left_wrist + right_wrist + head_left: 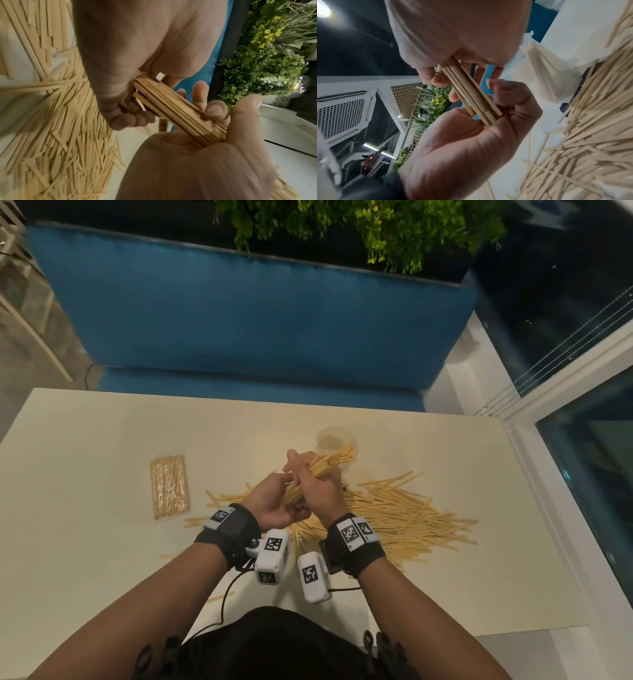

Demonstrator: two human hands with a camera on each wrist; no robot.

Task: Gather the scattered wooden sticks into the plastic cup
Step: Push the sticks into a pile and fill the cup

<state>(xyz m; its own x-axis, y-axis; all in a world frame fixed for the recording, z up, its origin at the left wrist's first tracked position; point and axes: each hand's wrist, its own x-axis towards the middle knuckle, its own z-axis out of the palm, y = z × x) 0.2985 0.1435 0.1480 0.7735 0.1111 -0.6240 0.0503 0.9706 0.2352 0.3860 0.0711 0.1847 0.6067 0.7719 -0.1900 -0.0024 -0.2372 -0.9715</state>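
Both hands hold one bundle of wooden sticks (pixel 313 475) in the air above the scattered pile of sticks (pixel 404 517). My right hand (pixel 320 491) grips the bundle's upper half from above. My left hand (pixel 274 503) cups its lower end, with fingers and thumb curled round it. The left wrist view shows the bundle (pixel 180 112) between the right hand (pixel 137 54) and the left hand (pixel 205 162). The clear plastic cup (pixel 337 438) stands just beyond the hands with several sticks leaning inside. In the right wrist view the cup (pixel 547 75) sits beside the bundle (pixel 471 94).
The cream table (pixel 85 467) carries a sealed clear packet of sticks (pixel 169 486) to the left of the pile. A few stray sticks lie near the front. A blue bench (pixel 239 320) with plants (pixel 376 231) runs behind the table, and a window frame (pixel 548 460) lines the right.
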